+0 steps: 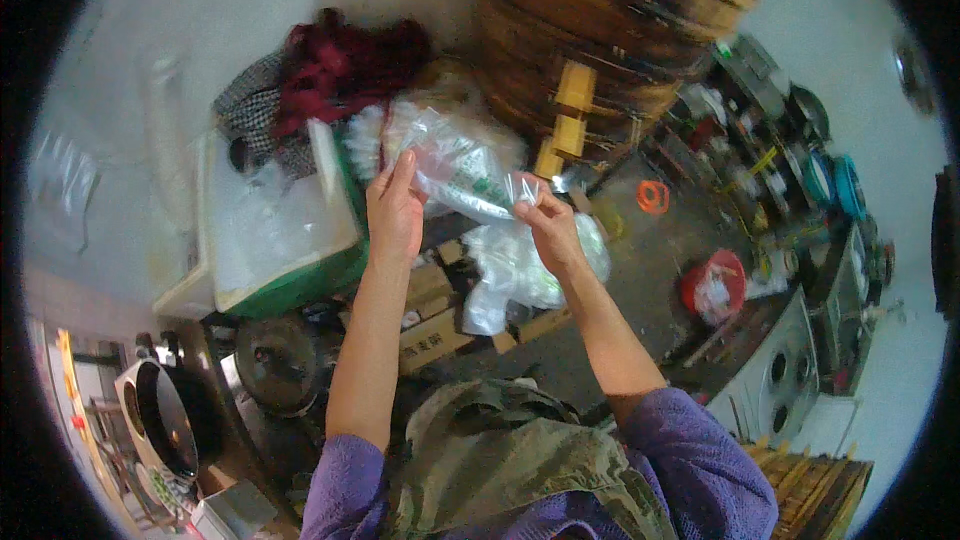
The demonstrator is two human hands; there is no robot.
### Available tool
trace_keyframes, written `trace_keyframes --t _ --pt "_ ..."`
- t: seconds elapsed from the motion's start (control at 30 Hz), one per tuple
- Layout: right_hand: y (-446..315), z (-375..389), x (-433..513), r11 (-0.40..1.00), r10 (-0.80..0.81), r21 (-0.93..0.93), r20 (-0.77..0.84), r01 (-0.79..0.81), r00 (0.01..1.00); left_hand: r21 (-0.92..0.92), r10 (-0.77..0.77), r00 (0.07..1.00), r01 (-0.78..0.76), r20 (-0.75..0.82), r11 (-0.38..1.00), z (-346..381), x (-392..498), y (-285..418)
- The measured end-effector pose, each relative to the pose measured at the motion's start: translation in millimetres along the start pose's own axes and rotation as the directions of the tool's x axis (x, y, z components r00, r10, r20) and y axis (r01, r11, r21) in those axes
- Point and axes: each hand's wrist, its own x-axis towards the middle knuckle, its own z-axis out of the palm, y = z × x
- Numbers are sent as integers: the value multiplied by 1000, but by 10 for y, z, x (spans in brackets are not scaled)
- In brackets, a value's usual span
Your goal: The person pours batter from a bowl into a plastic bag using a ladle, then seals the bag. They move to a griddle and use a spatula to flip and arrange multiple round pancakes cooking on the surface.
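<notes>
A clear plastic bag (pixel 469 176) with green print is stretched between my two hands. My left hand (pixel 397 206) pinches its left end, thumb uppermost. At the other end my right hand (pixel 551 221) grips a gathered edge between thumb and fingers. Below and behind the held bag lies a bundle of whitish plastic bags (pixel 506 277), partly covered by my right hand and wrist. More pale plastic (pixel 364 142) is bunched behind my left hand, blurred. Whether the held bag contains anything, I cannot tell.
Stacked bamboo steamers (pixel 600 22) rise at the back. To the left stands a white-lined green-sided box (pixel 285 232), with dark red cloth (pixel 349 67) behind. Cardboard boxes (pixel 435 341) lie below. A red basin (pixel 712 289) and a stove (pixel 780 367) are at right.
</notes>
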Motion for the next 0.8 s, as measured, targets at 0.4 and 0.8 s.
trace_keyframes --t 0.4,0.8 --pt "-952 -2786 -1353 984 -5 145 -554 102 833 258 -322 922 265 213 929 2295 -574 -2421" --pt "-812 -3194 -1649 971 9 181 -686 159 728 366 -360 897 254 257 895 2424 -790 -2714"
